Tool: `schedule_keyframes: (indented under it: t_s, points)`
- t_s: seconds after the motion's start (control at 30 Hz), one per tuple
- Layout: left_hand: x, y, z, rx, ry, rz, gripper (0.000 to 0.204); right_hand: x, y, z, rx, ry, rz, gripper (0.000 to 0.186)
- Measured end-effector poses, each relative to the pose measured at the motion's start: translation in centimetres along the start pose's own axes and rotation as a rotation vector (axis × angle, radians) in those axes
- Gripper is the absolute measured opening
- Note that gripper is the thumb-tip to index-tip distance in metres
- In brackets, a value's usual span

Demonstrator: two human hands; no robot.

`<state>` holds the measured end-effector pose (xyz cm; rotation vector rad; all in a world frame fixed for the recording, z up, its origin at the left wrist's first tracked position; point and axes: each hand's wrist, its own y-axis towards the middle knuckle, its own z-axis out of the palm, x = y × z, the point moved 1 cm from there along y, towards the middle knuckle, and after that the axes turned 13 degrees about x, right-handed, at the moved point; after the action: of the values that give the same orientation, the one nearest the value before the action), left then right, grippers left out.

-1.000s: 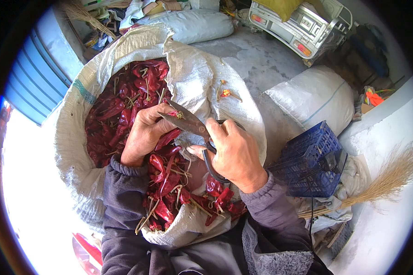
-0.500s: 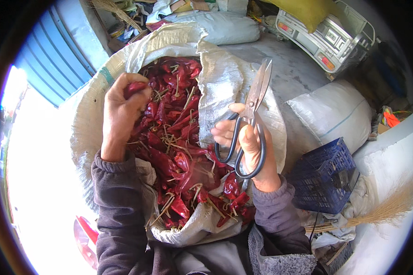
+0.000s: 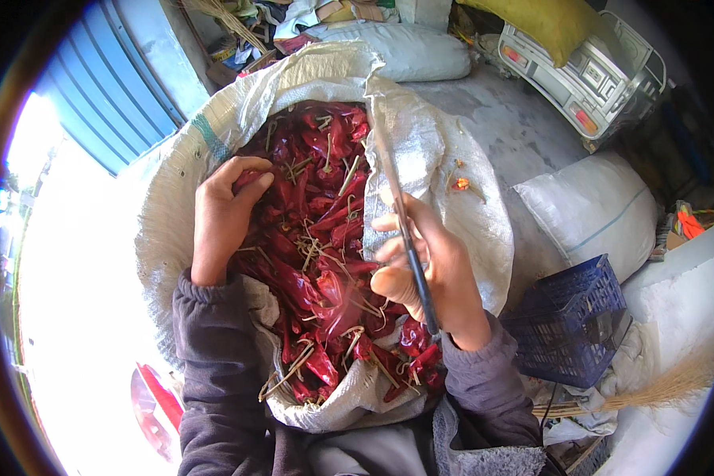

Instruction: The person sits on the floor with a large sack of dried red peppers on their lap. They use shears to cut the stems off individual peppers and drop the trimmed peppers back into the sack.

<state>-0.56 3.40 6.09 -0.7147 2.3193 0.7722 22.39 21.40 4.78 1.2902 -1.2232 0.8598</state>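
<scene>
My left hand (image 3: pixel 220 222) is closed around a dried red chili pepper (image 3: pixel 251 176) at the left side of a large white woven sack (image 3: pixel 424 131). The fingers hide most of that pepper. Filling the sack's mouth are many dried red peppers (image 3: pixel 325 238) with pale, curled stems. Over the right part of the pile, my right hand (image 3: pixel 440 266) has black-handled scissors (image 3: pixel 411 247) hooked on it. They are seen edge-on and blurred, blades upward, so I cannot tell whether the blades are apart. The right fingers are curled, with the thumb toward the peppers.
A small orange-red scrap (image 3: pixel 462 184) lies on the sack's folded flap. To the right are a blue plastic crate (image 3: pixel 563 317), a filled white sack (image 3: pixel 595 206) and a straw broom (image 3: pixel 674 373). Behind stand a white cargo vehicle (image 3: pixel 587 71) and a grey sack (image 3: pixel 404 51).
The scissors have turned from lying broadside to edge-on, as my right hand rolled over. My left hand still holds its pepper, now with the thumb along it. The whole view has shifted slightly.
</scene>
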Motion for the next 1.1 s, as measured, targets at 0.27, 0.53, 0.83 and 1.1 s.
schedule_keyframes:
  t_s: [0.27,0.53,0.83,1.1]
  points:
    - [1.5,0.3,0.4,0.044,0.542,0.097,0.025,1.0,-1.5,0.4,-0.069,-0.378,-0.088,0.090]
    - [0.9,-1.4,-1.0,-0.058,0.253,0.015,0.019,1.7,-1.8,0.9,-0.057,-0.488,-0.035,0.087]
    - [-1.8,-4.6,0.9,0.011,-0.598,-0.073,0.023,1.0,-0.9,1.9,-0.024,-0.639,-0.057,0.082]
    - [-3.5,-5.3,3.2,0.195,-1.110,-0.037,0.015,-0.3,-1.2,4.2,-0.017,-0.733,0.038,0.080]
